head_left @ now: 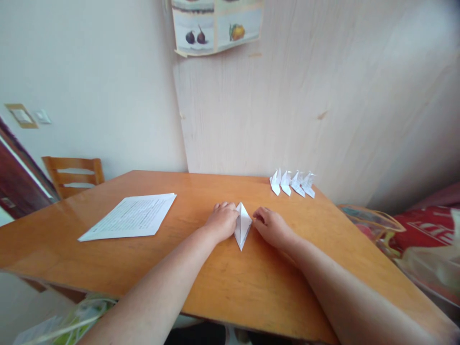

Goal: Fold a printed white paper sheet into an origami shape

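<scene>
A folded white paper piece [243, 226], kite-shaped with points at both ends, lies on the wooden table [230, 282] between my hands. My left hand [222, 221] rests curled against its left edge, fingers bent onto the paper. On the other side, my right hand [272, 226] has its fingers curled and pinching the right edge. Both hands press the piece down on the tabletop.
Several finished folded paper figures [293, 183] stand in a row at the table's far right by the wall. A stack of printed sheets [131, 216] lies at the left. A wooden chair [74, 175] stands behind the table; bags [413, 239] sit to the right.
</scene>
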### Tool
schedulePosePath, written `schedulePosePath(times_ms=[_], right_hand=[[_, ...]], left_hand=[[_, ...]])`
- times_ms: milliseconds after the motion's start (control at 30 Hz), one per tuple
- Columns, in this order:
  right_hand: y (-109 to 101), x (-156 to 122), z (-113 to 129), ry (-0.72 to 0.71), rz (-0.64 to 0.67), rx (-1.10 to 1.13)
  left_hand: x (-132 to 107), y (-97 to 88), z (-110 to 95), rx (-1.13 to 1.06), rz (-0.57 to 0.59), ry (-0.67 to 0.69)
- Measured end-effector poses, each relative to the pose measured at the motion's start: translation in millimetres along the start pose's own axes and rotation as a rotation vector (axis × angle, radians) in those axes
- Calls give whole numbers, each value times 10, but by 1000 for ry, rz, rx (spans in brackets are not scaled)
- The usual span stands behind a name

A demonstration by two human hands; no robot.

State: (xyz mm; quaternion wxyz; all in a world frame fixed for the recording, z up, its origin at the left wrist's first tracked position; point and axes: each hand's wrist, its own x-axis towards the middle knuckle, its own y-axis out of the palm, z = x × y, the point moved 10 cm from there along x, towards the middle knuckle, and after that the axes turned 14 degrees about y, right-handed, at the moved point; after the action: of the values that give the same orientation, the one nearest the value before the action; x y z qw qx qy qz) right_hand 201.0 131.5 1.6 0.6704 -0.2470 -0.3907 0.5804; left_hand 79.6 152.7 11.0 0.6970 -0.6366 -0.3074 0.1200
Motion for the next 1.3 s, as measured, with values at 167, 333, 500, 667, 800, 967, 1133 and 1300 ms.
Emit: schedulePosePath(times_ms=[167, 333, 500, 667, 800, 967, 1133, 1300], right_hand=[[45, -61, 149, -122, 36, -2], [146, -136, 277, -195, 98, -89], [180, -164, 303, -206, 118, -156], [174, -171, 296, -193, 120, -166], [173, -195, 304, -175, 126, -180], [170, -239, 325, -156, 145, -190], [161, -258, 322, -137, 151, -195], [178, -271, 317, -131, 176, -192]], left_hand=[[47, 60, 68, -48, -48, 8], [-19, 87, 111, -125, -74, 47], [-74, 153, 122, -218, -14, 115], [-123, 193, 142, -313, 71, 103], [-140, 207, 148, -350, 133, 89], [-156, 235, 138, -366, 209, 81], [-164, 253, 157, -364, 214, 61], [-163, 275, 180, -390, 187, 57]])
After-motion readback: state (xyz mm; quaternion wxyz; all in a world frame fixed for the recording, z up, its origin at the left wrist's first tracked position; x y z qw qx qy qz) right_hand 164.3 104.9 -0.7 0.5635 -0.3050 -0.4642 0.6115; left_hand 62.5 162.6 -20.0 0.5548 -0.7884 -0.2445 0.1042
